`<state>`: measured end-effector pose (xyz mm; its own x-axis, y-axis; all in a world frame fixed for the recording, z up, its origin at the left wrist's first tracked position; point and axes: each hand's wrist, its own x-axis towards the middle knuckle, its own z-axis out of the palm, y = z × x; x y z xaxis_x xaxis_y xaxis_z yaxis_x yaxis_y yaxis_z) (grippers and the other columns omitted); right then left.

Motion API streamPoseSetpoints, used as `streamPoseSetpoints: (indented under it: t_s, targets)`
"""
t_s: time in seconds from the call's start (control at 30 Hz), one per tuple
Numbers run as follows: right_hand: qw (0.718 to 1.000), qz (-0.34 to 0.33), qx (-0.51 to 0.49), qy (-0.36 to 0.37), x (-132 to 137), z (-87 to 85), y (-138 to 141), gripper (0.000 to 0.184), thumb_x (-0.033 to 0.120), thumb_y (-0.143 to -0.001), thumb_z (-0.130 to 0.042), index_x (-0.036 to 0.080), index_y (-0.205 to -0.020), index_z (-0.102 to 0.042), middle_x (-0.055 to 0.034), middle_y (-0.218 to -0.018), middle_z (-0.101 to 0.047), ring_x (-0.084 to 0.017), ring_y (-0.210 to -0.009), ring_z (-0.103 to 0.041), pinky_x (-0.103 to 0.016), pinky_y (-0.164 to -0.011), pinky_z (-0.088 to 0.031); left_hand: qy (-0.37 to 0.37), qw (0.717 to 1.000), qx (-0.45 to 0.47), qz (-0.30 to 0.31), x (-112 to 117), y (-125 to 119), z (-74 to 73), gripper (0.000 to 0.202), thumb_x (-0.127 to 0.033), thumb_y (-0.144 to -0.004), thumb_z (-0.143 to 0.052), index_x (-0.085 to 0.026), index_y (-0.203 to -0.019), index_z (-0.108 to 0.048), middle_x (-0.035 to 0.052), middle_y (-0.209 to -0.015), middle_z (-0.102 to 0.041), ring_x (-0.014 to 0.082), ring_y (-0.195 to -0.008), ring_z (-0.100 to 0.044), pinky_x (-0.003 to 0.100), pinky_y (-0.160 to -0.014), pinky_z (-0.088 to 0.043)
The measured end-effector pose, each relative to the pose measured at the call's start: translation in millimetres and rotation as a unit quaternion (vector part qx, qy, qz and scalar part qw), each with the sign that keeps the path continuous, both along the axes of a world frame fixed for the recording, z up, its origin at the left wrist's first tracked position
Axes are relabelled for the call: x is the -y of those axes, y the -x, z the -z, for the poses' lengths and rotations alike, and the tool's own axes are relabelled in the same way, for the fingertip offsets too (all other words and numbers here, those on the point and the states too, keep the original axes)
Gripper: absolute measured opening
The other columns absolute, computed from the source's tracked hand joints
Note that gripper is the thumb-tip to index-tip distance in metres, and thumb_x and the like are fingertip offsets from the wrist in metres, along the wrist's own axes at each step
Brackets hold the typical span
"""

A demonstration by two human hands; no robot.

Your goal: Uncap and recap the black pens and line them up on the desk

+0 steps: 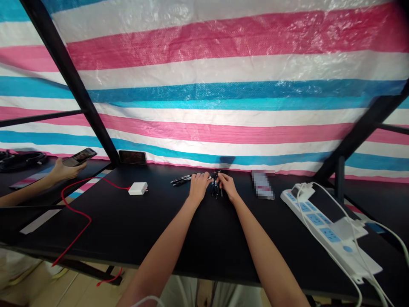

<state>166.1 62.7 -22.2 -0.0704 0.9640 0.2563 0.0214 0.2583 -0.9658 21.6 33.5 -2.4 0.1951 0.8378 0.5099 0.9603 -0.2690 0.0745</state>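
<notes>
Both my arms reach forward over a black table. My left hand rests palm down with its fingers curled over the end of some dark pens that lie to its left. My right hand sits just beside it, fingers pinched on a small bunch of dark pens lying between the two hands. What exactly each fingertip grips is too small to make out.
A white charger with a red cable lies to the left. A phone leans at the back. A white power strip with cables lies right, a blurred card nearby. Another person's hand holds a phone at far left.
</notes>
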Motion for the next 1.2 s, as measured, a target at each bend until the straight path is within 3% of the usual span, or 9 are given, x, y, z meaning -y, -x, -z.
streamPoseSetpoints:
  t_s: [0.1, 0.27, 0.53, 0.83, 1.03, 1.2]
  targets:
    - [1.0, 0.003, -0.022, 0.005, 2, -1.9, 2, 0.046, 0.059, -0.069, -0.052, 0.014, -0.073, -0.061, -0.0003, -0.065, -0.057, -0.005, -0.041, -0.041, -0.018, -0.039, -0.028, 0.015, 1.0, 0.001, 0.017, 2, -1, -2.4, 0.022, -0.039, -0.088, -0.039, -0.02, -0.092, -0.052, 0.0053, -0.089, -0.06, 0.02, -0.088, -0.047, 0.033, -0.074, -0.026]
    - [0.997, 0.008, -0.066, 0.027, 4, -5.4, 1, 0.049, 0.056, -0.072, -0.049, 0.014, -0.092, -0.061, -0.0018, -0.07, -0.059, -0.005, -0.042, -0.045, -0.017, -0.036, -0.023, 0.026, 0.999, 0.007, 0.028, 3, -1, -4.1, 0.024, -0.036, -0.088, -0.039, -0.023, -0.102, -0.054, 0.0059, -0.095, -0.058, 0.0207, -0.094, -0.044, 0.034, -0.078, -0.026]
    - [0.992, 0.03, -0.115, 0.037, 3, -3.7, -1, 0.048, 0.055, -0.072, -0.048, 0.016, -0.098, -0.062, -0.0011, -0.074, -0.058, -0.004, -0.044, -0.045, -0.016, -0.036, -0.024, 0.027, 0.999, 0.023, 0.004, 1, 4, -2.2, 0.025, -0.035, -0.089, -0.037, -0.023, -0.097, -0.058, 0.0057, -0.096, -0.057, 0.0203, -0.092, -0.043, 0.035, -0.078, -0.026]
    - [0.978, 0.176, -0.11, 0.001, 0, -4.5, -8, 0.05, 0.055, -0.071, -0.048, 0.013, -0.091, -0.065, -0.0079, -0.093, -0.062, -0.005, -0.049, -0.047, -0.017, -0.038, -0.025, 0.029, 0.999, 0.036, -0.014, 1, 4, -1.5, 0.023, -0.036, -0.088, -0.04, -0.025, -0.096, -0.058, 0.0046, -0.096, -0.057, 0.0202, -0.093, -0.044, 0.036, -0.079, -0.026]
    - [0.938, 0.317, -0.136, -0.03, -4, -4.6, -23, 0.051, 0.056, -0.08, -0.026, 0.014, -0.092, -0.053, -0.0097, -0.091, -0.063, -0.008, -0.047, -0.054, -0.019, -0.037, -0.026, 0.043, 0.998, 0.049, -0.013, -1, 6, -0.7, 0.024, -0.036, -0.088, -0.039, -0.024, -0.096, -0.058, 0.0041, -0.096, -0.056, 0.0184, -0.093, -0.047, 0.033, -0.079, -0.027]
    - [0.918, 0.384, -0.101, -0.018, -3, -4.7, -30, 0.048, 0.05, -0.085, -0.014, 0.016, -0.096, -0.047, -0.0072, -0.083, -0.061, -0.009, -0.042, -0.047, -0.023, -0.043, -0.036, 0.035, 0.998, 0.056, -0.005, -1, 3, 1.0, 0.023, -0.034, -0.089, -0.039, -0.021, -0.093, -0.057, 0.0042, -0.095, -0.057, 0.0176, -0.092, -0.049, 0.032, -0.078, -0.028]
